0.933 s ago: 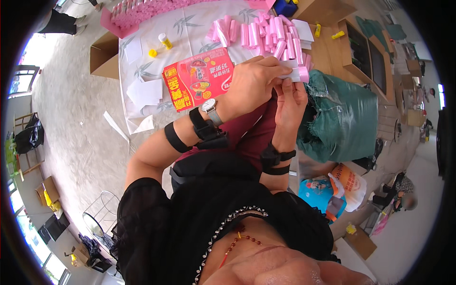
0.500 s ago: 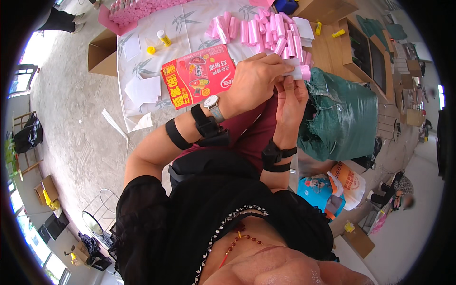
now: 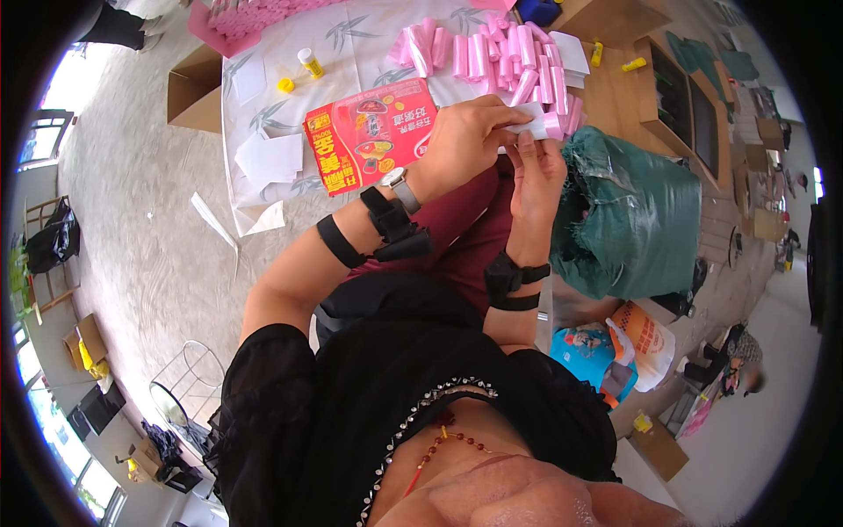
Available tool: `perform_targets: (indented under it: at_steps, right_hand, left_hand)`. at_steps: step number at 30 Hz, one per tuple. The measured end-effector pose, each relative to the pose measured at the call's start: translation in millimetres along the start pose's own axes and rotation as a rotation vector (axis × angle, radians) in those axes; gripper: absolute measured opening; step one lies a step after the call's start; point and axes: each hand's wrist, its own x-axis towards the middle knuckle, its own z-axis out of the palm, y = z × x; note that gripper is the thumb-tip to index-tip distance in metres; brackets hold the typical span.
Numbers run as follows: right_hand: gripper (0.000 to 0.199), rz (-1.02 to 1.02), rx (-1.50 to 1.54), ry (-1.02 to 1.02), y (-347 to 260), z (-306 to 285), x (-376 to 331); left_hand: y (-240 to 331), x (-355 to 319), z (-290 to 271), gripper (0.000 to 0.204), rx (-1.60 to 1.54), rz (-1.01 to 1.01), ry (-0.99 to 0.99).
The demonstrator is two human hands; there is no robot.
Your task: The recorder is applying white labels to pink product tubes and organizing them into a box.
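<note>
Little has changed: both the left hand [image 3: 461, 140] and right hand [image 3: 536, 171] stay pinched on a small white-and-pink paper roll [image 3: 537, 120], held near the pile of pink rolls [image 3: 500, 53].

The floor [image 3: 149, 220] is pale grey and looks like concrete, with some white paper scraps [image 3: 215, 224] lying on it. Strong daylight comes from windows [image 3: 53, 413] at the left edge. A brown cardboard box [image 3: 195, 88] stands open on the floor. Wooden chairs [image 3: 44, 290] and a wire rack [image 3: 184, 386] stand near the windows.
</note>
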Motion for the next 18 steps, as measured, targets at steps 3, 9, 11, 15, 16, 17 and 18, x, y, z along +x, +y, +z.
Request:
perform_targets:
  at_steps: [3, 9, 11, 15, 16, 17, 18]
  right_hand:
    - [0.025, -0.004, -0.018, -0.001, -2, 0, 4]
    - [0.023, 0.026, -0.105, -0.01, -2, -7, 13]
    - [0.024, 0.04, -0.115, -0.008, -4, -8, 15]
    - [0.026, 0.061, -0.115, -0.023, -5, -9, 17]
    - [0.026, 0.063, -0.117, -0.024, -5, -9, 18]
    - [0.027, 0.078, -0.127, -0.018, -4, -10, 19]
    - [0.027, 0.094, -0.137, -0.012, -4, -10, 19]
  left_hand:
    - [-1, 2, 2, 0.031, -0.044, -0.012, 0.025]
    - [-5, 5, 7, 0.023, -0.182, -0.176, 0.004]
    - [-8, 6, 7, 0.023, -0.165, -0.182, -0.003]
    - [-7, 6, 8, 0.021, -0.12, -0.224, -0.018]
    - [-9, 6, 9, 0.021, -0.122, -0.227, -0.017]
    - [-13, 5, 10, 0.021, -0.118, -0.217, -0.015]
    - [-14, 5, 10, 0.021, -0.114, -0.21, -0.013]
